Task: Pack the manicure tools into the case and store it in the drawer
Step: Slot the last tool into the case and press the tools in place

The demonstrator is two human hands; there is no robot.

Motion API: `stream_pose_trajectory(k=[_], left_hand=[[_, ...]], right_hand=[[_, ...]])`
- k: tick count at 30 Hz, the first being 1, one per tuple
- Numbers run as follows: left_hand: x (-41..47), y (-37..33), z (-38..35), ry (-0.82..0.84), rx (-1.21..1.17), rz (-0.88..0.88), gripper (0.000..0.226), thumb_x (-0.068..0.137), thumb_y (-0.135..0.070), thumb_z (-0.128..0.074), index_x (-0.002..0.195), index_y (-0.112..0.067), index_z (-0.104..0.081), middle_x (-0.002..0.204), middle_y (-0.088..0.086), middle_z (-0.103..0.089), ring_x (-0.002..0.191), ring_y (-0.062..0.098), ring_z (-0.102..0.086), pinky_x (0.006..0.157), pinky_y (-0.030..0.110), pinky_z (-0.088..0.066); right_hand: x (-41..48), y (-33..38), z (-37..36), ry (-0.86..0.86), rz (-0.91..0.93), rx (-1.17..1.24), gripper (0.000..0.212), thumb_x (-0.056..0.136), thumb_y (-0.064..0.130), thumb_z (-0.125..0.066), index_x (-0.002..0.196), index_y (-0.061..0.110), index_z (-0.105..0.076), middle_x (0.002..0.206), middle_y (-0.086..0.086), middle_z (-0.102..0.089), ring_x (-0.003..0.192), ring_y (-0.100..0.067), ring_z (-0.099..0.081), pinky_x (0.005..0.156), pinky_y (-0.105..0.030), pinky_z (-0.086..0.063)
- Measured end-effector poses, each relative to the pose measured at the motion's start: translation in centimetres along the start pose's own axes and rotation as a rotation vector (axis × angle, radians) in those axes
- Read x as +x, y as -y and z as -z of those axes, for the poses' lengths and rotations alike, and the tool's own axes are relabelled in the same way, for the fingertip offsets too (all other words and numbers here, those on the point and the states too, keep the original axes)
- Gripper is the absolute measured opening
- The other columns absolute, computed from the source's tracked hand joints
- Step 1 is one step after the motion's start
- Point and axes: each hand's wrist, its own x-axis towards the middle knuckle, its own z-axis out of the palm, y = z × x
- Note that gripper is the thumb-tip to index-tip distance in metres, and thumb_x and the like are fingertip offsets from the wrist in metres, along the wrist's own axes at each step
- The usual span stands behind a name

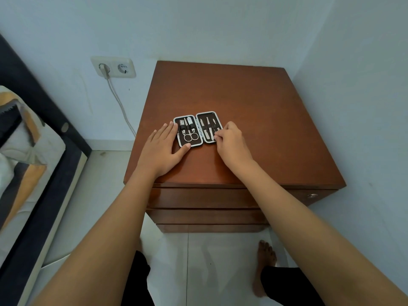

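A small manicure case (199, 127) lies open flat on the brown nightstand top (254, 107), dark lining and pale rim. Its left half holds scissors (191, 137), clippers and other small steel tools under straps. Its right half holds slim tweezer-like tools (207, 131). My left hand (162, 147) rests flat against the case's left edge, thumb tip on its near corner. My right hand (229, 141) sits at the right half's near edge, fingertips pinched on a slim tool there. The drawers (198, 198) below the top are closed.
The nightstand stands in a corner, walls behind and to the right. A bed (26, 151) with a patterned cover runs along the left. A double wall socket (113, 66) with a plugged white cable hangs left of the nightstand. My bare foot (265, 261) stands on the tiled floor.
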Motion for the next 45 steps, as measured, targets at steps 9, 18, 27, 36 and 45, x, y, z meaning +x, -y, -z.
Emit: stream_pose_trajectory(k=[9, 18, 27, 36, 45], left_hand=[[-0.1, -0.1, 0.2, 0.006, 0.001, 0.004, 0.08, 0.085, -0.064, -0.024, 0.149, -0.018, -0.012, 0.158, 0.001, -0.014, 0.145, 0.015, -0.009, 0.118, 0.035, -0.006], [-0.1, -0.1, 0.2, 0.007, 0.001, -0.003, 0.074, 0.09, -0.06, -0.029, 0.149, -0.018, -0.012, 0.158, 0.002, -0.013, 0.146, 0.015, -0.009, 0.118, 0.035, -0.005], [0.0, -0.2, 0.3, 0.025, 0.002, 0.009, 0.073, 0.091, -0.057, -0.031, 0.149, -0.018, -0.009, 0.159, 0.001, -0.01, 0.146, 0.013, -0.006, 0.117, 0.033, -0.002], [0.5, -0.2, 1.1, 0.031, -0.132, 0.04, 0.078, 0.086, -0.058, -0.046, 0.148, -0.018, -0.019, 0.157, 0.0, -0.018, 0.145, 0.015, -0.012, 0.117, 0.036, -0.008], [3.0, -0.2, 2.4, 0.169, -0.113, 0.089, 0.103, 0.067, -0.07, -0.055, 0.148, -0.02, -0.015, 0.157, -0.003, -0.016, 0.142, 0.021, -0.014, 0.109, 0.045, -0.017]], right_hand=[[0.1, 0.1, -0.7, 0.027, 0.018, -0.191, 0.032, 0.096, 0.02, -0.039, 0.117, 0.008, -0.059, 0.111, -0.013, -0.05, 0.102, -0.031, -0.048, 0.083, -0.041, -0.041], [-2.3, -2.1, -1.1, -0.143, 0.08, 0.192, 0.032, 0.094, 0.019, -0.047, 0.12, 0.006, -0.06, 0.107, -0.008, -0.051, 0.1, -0.019, -0.052, 0.09, -0.033, -0.046], [-1.9, -1.8, -1.8, -0.146, 0.102, -0.075, 0.033, 0.094, 0.027, -0.047, 0.118, 0.01, -0.061, 0.112, -0.01, -0.051, 0.095, -0.028, -0.048, 0.08, -0.04, -0.046], [-0.6, -1.9, -0.8, -0.147, -0.063, 0.27, 0.028, 0.096, 0.022, -0.045, 0.116, 0.01, -0.061, 0.106, -0.002, -0.045, 0.094, -0.016, -0.049, 0.084, -0.027, -0.042], [3.8, -1.0, 0.7, 0.212, -0.328, -0.007, 0.033, 0.083, 0.003, -0.045, 0.051, 0.01, -0.037, 0.063, -0.013, -0.047, 0.068, -0.032, -0.042, 0.05, -0.03, -0.032]])
